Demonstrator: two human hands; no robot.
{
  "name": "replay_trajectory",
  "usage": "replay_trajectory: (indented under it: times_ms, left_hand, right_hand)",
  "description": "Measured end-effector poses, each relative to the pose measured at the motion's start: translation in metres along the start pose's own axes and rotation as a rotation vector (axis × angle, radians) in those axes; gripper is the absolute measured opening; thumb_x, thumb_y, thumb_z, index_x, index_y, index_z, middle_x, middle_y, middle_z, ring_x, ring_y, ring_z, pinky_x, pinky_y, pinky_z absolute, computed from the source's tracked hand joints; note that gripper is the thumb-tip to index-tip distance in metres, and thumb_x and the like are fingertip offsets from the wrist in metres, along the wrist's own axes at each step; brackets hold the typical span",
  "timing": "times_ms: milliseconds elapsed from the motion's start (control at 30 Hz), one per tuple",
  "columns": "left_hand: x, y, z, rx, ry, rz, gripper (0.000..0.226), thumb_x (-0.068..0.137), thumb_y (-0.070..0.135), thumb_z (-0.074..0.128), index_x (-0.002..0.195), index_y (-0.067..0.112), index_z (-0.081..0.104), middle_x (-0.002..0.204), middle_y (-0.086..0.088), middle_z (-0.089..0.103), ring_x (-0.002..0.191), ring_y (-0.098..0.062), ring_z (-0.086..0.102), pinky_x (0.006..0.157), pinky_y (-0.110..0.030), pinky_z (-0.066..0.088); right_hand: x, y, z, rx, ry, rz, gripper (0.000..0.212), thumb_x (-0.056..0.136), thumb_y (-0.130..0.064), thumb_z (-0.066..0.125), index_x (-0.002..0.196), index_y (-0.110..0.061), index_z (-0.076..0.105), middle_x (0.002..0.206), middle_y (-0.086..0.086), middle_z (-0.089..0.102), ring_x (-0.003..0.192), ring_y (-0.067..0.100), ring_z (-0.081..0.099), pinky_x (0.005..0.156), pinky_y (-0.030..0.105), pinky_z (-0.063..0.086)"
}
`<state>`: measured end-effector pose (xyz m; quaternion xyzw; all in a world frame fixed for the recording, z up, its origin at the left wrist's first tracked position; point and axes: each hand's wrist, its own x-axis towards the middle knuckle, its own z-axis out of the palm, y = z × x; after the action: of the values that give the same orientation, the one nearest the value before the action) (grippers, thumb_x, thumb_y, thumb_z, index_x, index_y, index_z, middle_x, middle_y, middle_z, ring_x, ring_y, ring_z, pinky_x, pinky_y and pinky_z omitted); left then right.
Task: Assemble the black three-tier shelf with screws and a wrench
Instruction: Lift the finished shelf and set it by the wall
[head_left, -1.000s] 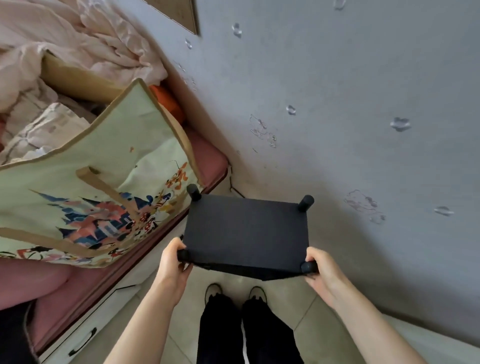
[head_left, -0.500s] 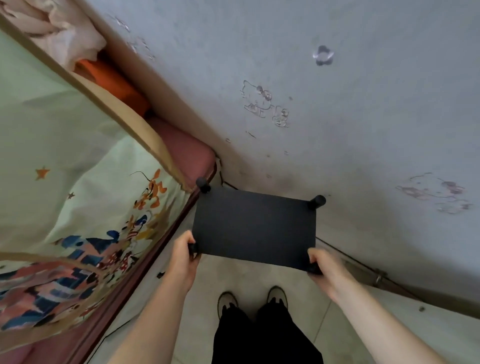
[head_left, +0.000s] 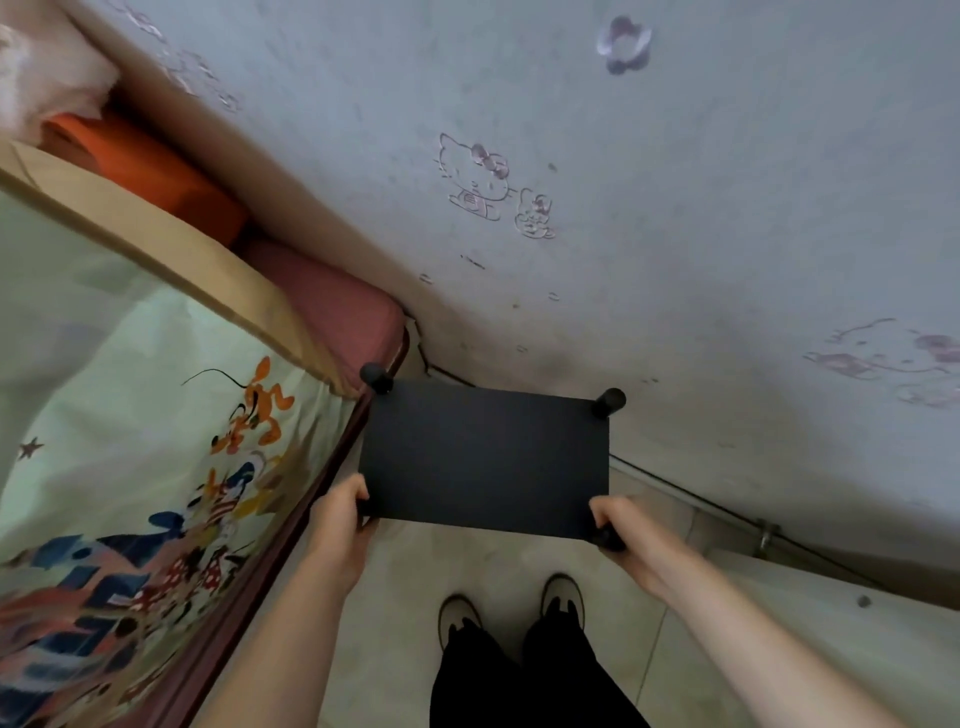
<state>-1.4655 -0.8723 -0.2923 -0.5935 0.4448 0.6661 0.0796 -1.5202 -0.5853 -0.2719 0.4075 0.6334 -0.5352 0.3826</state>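
Observation:
I look down onto the black shelf (head_left: 485, 460), seen from above as a flat black rectangular top board with round post caps at its corners. It stands in the corner between the bed and the wall. My left hand (head_left: 340, 525) grips its near left corner post. At the near right corner, my right hand (head_left: 626, 538) is closed around the post. The lower tiers are hidden under the top board. No screws or wrench are visible.
A bed with a pink mattress (head_left: 322, 306) and a large cartoon-print bag (head_left: 130, 457) fills the left side. A grey wall with cat stickers (head_left: 623, 234) runs behind the shelf. My shoes (head_left: 511, 608) stand on the tiled floor (head_left: 405, 597) below.
The view has tilted down and closer to the floor corner. The shelf, still held by both hands, has gone lower and nearer the wall beside the bed.

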Motion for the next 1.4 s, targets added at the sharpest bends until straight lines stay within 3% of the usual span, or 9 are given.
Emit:
replay_trajectory:
  times_ms: [133, 267, 367, 600, 800, 933, 1133, 1300, 1400]
  left_hand:
    - [0.007, 0.01, -0.004, 0.383, 0.028, 0.1, 0.027, 0.085, 0.007, 0.056, 0.108, 0.013, 0.067, 0.119, -0.008, 0.059, 0.105, -0.027, 0.055, 0.087, -0.038, 0.046]
    - [0.008, 0.031, 0.006, 0.63, -0.006, 0.255, 0.052, 0.094, 0.015, 0.059, 0.146, 0.018, 0.052, 0.139, -0.006, 0.056, 0.107, -0.019, 0.053, 0.072, -0.025, 0.041]
    - [0.008, 0.043, 0.016, 0.707, -0.06, 0.278, 0.061, 0.096, 0.03, 0.064, 0.152, 0.021, 0.042, 0.149, -0.006, 0.049, 0.121, -0.023, 0.053, 0.086, -0.03, 0.041]
    - [0.016, 0.058, 0.035, 0.62, -0.135, 0.258, 0.072, 0.094, 0.061, 0.055, 0.156, 0.033, 0.03, 0.159, 0.0, 0.037, 0.144, -0.029, 0.036, 0.112, -0.048, 0.032]
    - [0.025, 0.061, 0.058, 0.489, -0.188, 0.286, 0.068, 0.092, 0.053, 0.065, 0.151, 0.029, 0.041, 0.147, 0.005, 0.049, 0.116, -0.011, 0.047, 0.093, -0.03, 0.035]
    - [0.033, 0.071, 0.076, 0.471, -0.258, 0.293, 0.067, 0.094, 0.047, 0.065, 0.153, 0.026, 0.041, 0.151, 0.008, 0.047, 0.13, -0.012, 0.047, 0.101, -0.029, 0.038]
    - [0.044, 0.089, 0.104, 0.663, -0.325, 0.376, 0.057, 0.099, 0.024, 0.063, 0.152, 0.016, 0.042, 0.122, 0.01, 0.05, 0.084, 0.007, 0.052, 0.058, 0.0, 0.041]
    - [0.049, 0.104, 0.091, 0.772, -0.309, 0.352, 0.048, 0.099, 0.022, 0.062, 0.145, 0.014, 0.05, 0.138, -0.006, 0.058, 0.112, -0.019, 0.058, 0.096, -0.032, 0.046]
    - [0.049, 0.109, 0.082, 0.746, -0.343, 0.238, 0.039, 0.102, 0.033, 0.058, 0.139, 0.024, 0.055, 0.131, 0.001, 0.058, 0.11, -0.016, 0.055, 0.088, -0.035, 0.045]
  right_hand:
    - [-0.001, -0.009, -0.008, -0.095, -0.052, -0.026, 0.02, 0.066, 0.006, 0.046, 0.065, -0.013, 0.039, 0.065, 0.005, 0.036, 0.059, 0.019, 0.033, 0.05, 0.027, 0.028]
    - [0.003, -0.024, -0.01, -0.093, -0.079, -0.12, 0.013, 0.079, 0.0, 0.049, 0.086, -0.007, 0.056, 0.087, 0.009, 0.058, 0.085, 0.027, 0.058, 0.062, 0.032, 0.047]
    - [0.005, -0.037, -0.012, 0.02, -0.109, -0.096, 0.02, 0.09, -0.011, 0.057, 0.109, -0.012, 0.063, 0.111, 0.007, 0.065, 0.105, 0.031, 0.062, 0.082, 0.046, 0.053]
    - [0.005, -0.063, -0.017, 0.144, -0.136, 0.047, 0.057, 0.089, -0.057, 0.058, 0.134, -0.023, 0.048, 0.13, 0.006, 0.054, 0.12, 0.033, 0.05, 0.101, 0.07, 0.036]
    - [0.009, -0.068, -0.006, 0.128, -0.027, 0.01, 0.058, 0.091, -0.063, 0.053, 0.138, -0.033, 0.041, 0.132, 0.009, 0.049, 0.117, 0.036, 0.049, 0.09, 0.069, 0.043]
    - [0.011, -0.059, -0.003, 0.173, 0.08, 0.001, 0.05, 0.093, -0.056, 0.054, 0.137, -0.034, 0.04, 0.133, 0.005, 0.05, 0.116, 0.036, 0.049, 0.093, 0.072, 0.04]
    - [0.01, -0.052, -0.005, 0.191, 0.147, -0.033, 0.053, 0.098, -0.047, 0.053, 0.145, -0.034, 0.032, 0.134, 0.002, 0.051, 0.118, 0.036, 0.051, 0.092, 0.07, 0.043]
    - [0.012, -0.056, -0.008, 0.221, 0.159, -0.031, 0.061, 0.098, -0.044, 0.055, 0.15, -0.03, 0.028, 0.136, 0.007, 0.051, 0.119, 0.038, 0.053, 0.095, 0.071, 0.041]
    - [0.011, -0.06, -0.008, 0.26, 0.148, -0.042, 0.058, 0.097, -0.052, 0.051, 0.149, -0.039, 0.026, 0.134, 0.006, 0.049, 0.117, 0.038, 0.051, 0.09, 0.072, 0.043]
